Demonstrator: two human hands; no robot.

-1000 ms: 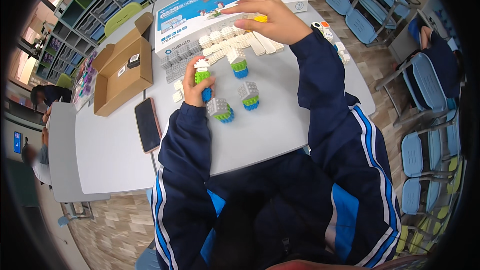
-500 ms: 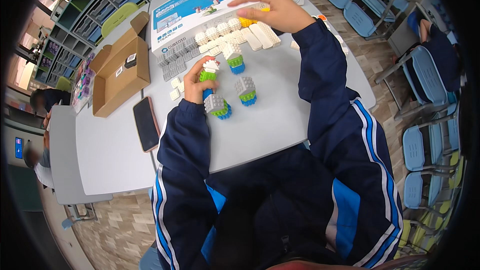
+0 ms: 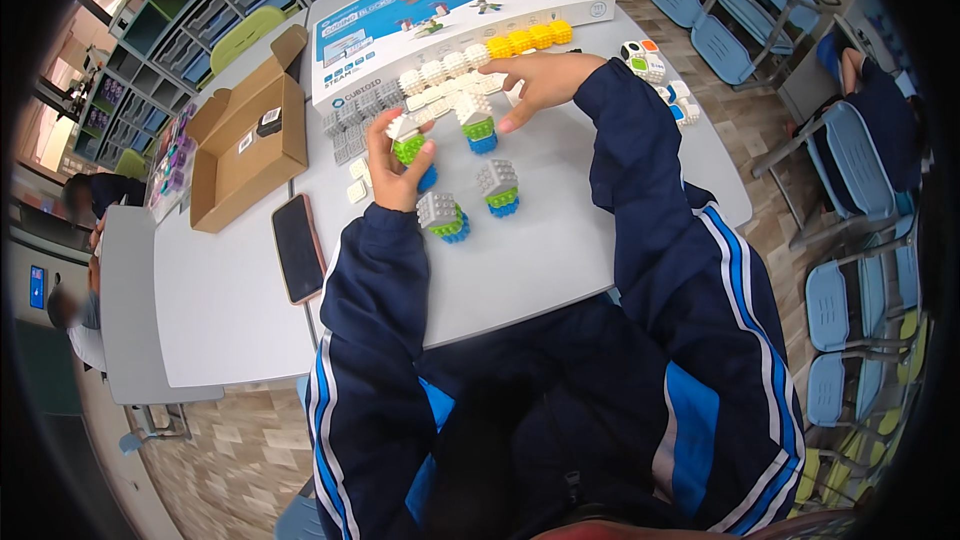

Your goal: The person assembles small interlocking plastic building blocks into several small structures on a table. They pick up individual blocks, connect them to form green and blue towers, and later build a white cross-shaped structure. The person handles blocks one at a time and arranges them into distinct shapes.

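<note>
1. Head view, left hand: the left hand [image 3: 395,165] is closed around a small block stack [image 3: 408,140], a white block on top of a green one, with a blue piece showing just below the fingers. It holds the stack upright just above the tabletop [image 3: 560,250], near the far middle of the table.

2. Head view, right hand: the right hand [image 3: 540,85] lies flat and fairly wide, fingers stretched toward the row of white blocks [image 3: 445,75]. It grips nothing that I can see; its fingertips touch or nearly touch the loose white pieces, and I cannot tell which.

3. Head view, other stacks: three similar stacks stand on the tabletop. One with a white top [image 3: 478,122] is just beside the right hand; two with grey tops [image 3: 440,215] and [image 3: 498,187] stand nearer the person's body.

4. Head view, surroundings: a row of yellow blocks [image 3: 530,38] lies against the printed box lid [image 3: 450,0]. An open cardboard box [image 3: 245,145] and a dark phone [image 3: 298,245] lie to the left.

5. Handling, as a judgement: the held stack looks like light, rigid plastic, studded and not slippery. The press-fit joints may part if twisted, so gripping the sides across two layers, as now, seems the safest hold.
</note>
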